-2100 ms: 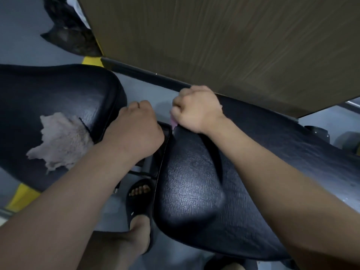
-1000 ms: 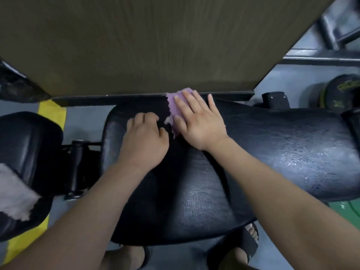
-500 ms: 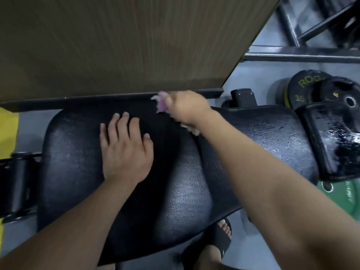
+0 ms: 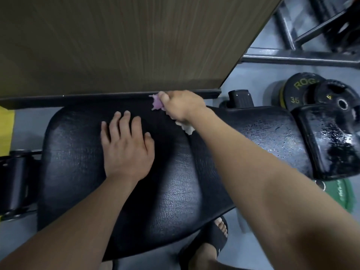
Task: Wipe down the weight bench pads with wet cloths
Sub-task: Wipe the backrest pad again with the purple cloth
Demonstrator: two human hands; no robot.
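A long black bench pad (image 4: 175, 195) runs across the view below me. My right hand (image 4: 182, 107) grips a bunched purple cloth (image 4: 157, 103) at the pad's far edge, against the foot of a wooden panel; a pale bit of cloth (image 4: 186, 128) hangs under the wrist. My left hand (image 4: 126, 147) lies flat on the pad with fingers spread, to the left of the right hand. A smaller black pad (image 4: 329, 145) at the right end glistens wet.
A wooden panel (image 4: 116, 43) stands right behind the bench. Black weight plates (image 4: 303, 90) and a green plate (image 4: 339, 193) lie on the grey floor at right, with a metal rack frame (image 4: 300, 58) beyond. My sandalled foot (image 4: 212, 244) shows below the pad. The bench hinge (image 4: 17, 180) sits at left.
The view swung right along the bench, off the seat pad with the beige cloth. My left hand went from curled to flat on the pad. My right hand bunched the purple cloth at the far edge.
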